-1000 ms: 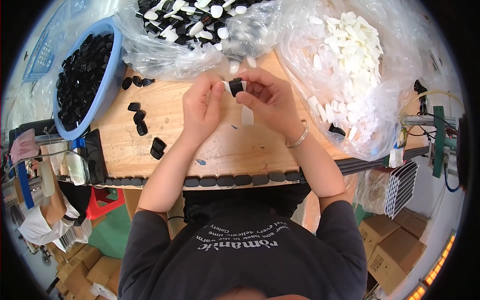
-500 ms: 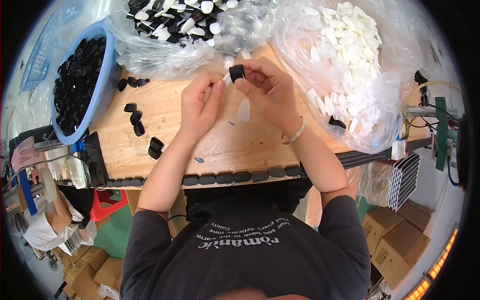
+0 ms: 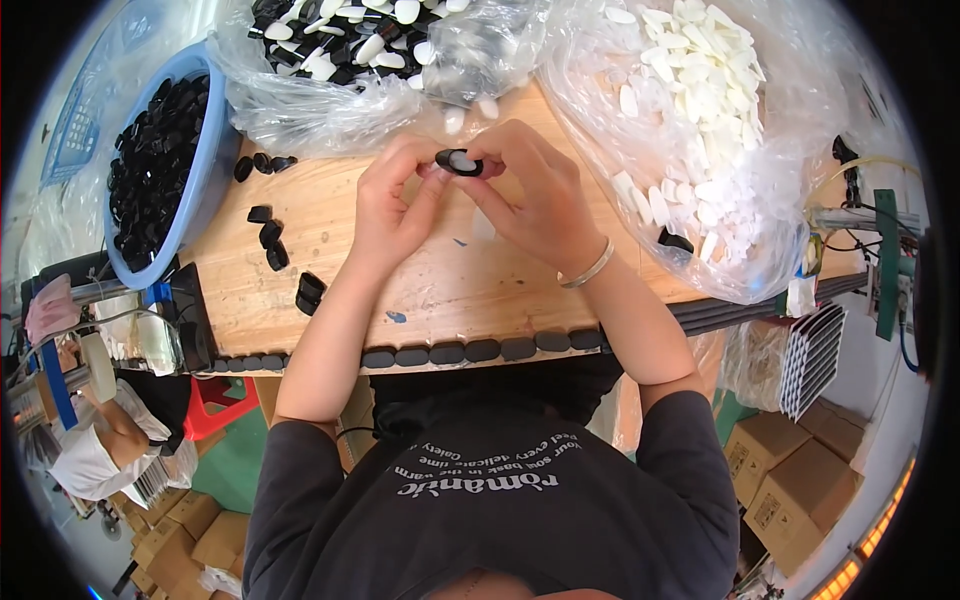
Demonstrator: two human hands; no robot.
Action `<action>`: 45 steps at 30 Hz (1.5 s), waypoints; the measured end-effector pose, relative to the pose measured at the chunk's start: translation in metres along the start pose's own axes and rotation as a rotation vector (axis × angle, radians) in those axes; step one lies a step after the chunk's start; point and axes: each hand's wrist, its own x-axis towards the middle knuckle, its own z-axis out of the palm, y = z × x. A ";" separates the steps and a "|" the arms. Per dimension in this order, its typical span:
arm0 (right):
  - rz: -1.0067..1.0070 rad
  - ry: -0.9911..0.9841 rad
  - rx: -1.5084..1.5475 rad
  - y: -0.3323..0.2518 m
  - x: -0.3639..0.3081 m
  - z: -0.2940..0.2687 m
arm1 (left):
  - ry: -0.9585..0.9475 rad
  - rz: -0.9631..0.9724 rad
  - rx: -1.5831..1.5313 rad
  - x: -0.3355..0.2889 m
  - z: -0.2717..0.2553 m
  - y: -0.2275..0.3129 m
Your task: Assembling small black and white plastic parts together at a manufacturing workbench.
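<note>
Presently, left hand: fingers pinched on the left end of the black oval piece.
Right hand: fingers closed on its right end.
Black oval piece: between both hands' fingertips, above the tabletop, a white piece in its opening.
Leftward: loose black parts, then a blue basin.
</note>
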 end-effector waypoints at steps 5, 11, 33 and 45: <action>0.057 -0.024 0.044 -0.003 0.001 0.000 | -0.005 0.027 0.107 0.000 -0.003 0.004; 0.098 -0.065 0.112 0.002 0.001 -0.001 | 0.025 0.048 0.149 0.001 0.001 0.004; 0.254 -0.114 0.231 0.003 0.000 -0.002 | -0.028 0.023 0.197 -0.003 -0.003 0.005; 0.177 -0.145 0.096 0.004 -0.001 -0.003 | -0.103 0.121 0.277 0.005 -0.010 0.011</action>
